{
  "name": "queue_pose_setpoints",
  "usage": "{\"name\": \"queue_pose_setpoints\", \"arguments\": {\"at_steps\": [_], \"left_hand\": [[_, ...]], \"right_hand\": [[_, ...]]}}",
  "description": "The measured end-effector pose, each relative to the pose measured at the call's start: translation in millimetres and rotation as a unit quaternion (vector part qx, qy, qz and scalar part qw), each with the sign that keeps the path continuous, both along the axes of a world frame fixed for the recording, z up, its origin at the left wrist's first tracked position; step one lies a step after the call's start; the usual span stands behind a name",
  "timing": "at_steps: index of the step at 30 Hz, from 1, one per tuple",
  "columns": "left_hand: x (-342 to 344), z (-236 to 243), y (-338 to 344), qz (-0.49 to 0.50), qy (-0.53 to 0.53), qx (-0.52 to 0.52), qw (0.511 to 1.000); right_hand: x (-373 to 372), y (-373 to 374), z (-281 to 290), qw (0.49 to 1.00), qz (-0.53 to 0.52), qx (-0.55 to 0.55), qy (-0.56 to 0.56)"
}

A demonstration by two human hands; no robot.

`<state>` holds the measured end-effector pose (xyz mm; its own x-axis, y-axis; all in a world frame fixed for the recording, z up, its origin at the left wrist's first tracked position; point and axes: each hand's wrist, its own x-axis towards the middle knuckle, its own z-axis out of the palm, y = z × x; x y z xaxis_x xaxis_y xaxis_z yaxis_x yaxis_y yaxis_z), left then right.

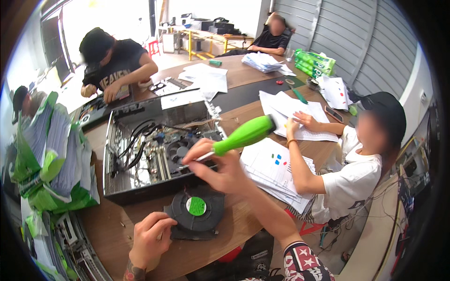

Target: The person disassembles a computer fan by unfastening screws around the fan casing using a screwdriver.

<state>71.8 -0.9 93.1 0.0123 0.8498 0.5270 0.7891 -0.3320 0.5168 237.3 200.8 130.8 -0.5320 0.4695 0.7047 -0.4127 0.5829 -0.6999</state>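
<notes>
My right hand (222, 168) pinches a screwdriver (243, 135) by its metal shaft, its fat green handle pointing up to the right. It hovers over the front edge of an opened computer case (140, 194), where a small fan (178, 151), black cables and circuit boards show. Just in front of the case, a black blower fan (213, 210) with a green round label lies flat on the table. Curled fingers of my left hand (152, 236) close at the blower's left edge; the exact grip is partly hidden.
Green-wrapped paper stacks (61, 154) stand to the left, above metal parts (77, 243). Loose screws (123, 225) lie near my left hand. On the right, a person handles papers (276, 164). Across the wooden table another person works on a device; a third sits farther back.
</notes>
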Motion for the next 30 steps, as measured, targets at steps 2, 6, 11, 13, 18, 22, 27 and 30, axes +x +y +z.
{"name": "queue_pose_setpoints", "arguments": {"at_steps": [2,6,11,13,18,22,27,30], "left_hand": [[0,-7,2,0.005,-0.017,0.005,1.000],[4,-3,1,0.016,-0.025,-0.012,0.999],[-2,-5,6,0.009,-0.013,0.001,1.000],[-1,-7,6,0.010,-0.016,-0.001,1.000],[4,-2,3,0.085,-0.118,-0.075,0.987],[-1,-3,4,0.067,-0.140,-0.102,0.983],[0,-8,5,0.047,-0.212,-0.102,0.971],[-3,-10,6,0.032,-0.238,-0.110,0.964]], "right_hand": [[-17,5,-16,0.999,0.005,-0.035,0.014],[-20,-1,-37,0.997,0.018,-0.079,0.008],[-9,-7,-34,0.984,0.051,-0.167,-0.025],[-15,-5,-43,0.990,0.050,-0.127,-0.028],[-19,-11,-45,0.972,0.118,-0.195,-0.047],[-22,-15,-46,0.957,0.170,-0.229,-0.060],[-21,-17,-45,0.953,0.174,-0.238,-0.074],[-20,-17,-44,0.957,0.158,-0.230,-0.083]]}}
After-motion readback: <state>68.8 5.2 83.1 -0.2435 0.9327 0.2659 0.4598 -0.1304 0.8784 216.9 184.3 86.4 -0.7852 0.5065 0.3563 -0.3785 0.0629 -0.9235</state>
